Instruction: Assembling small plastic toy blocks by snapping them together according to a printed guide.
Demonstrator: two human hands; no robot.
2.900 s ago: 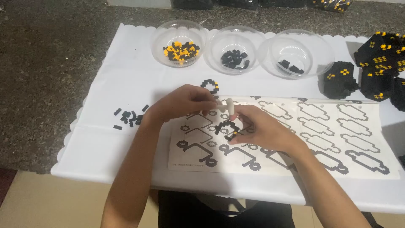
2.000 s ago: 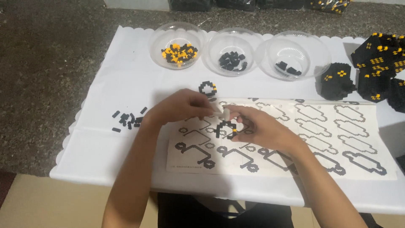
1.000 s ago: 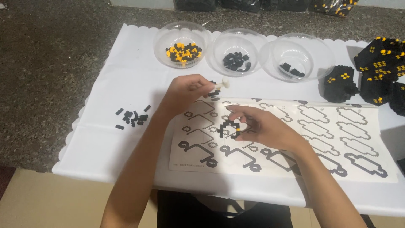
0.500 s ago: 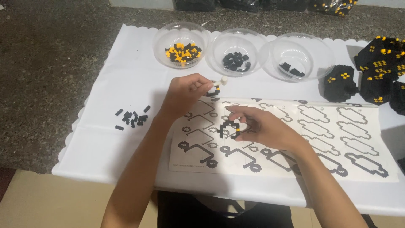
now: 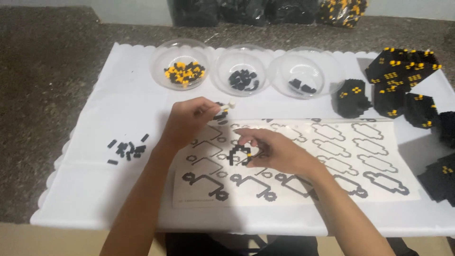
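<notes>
Black-and-yellow bead figure [image 5: 238,155] lies at the centre of the frame on the pattern sheet [image 5: 332,161], pinched at its edge by the right hand [image 5: 272,151]. Left hand [image 5: 189,118], just above and left, grips a small white tool [image 5: 226,105] with a few black beads. Only a few outlines at the sheet's lower left look filled; most remain blank. Three clear bowls [image 5: 246,71] sit along the top.

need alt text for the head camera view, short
A person's right hand steadies a small black and yellow block piece on a printed sheet of shape outlines, while the left hand pinches a small white tool above it. Three clear plastic bowls of tiny blocks stand behind on a white cloth.
</notes>
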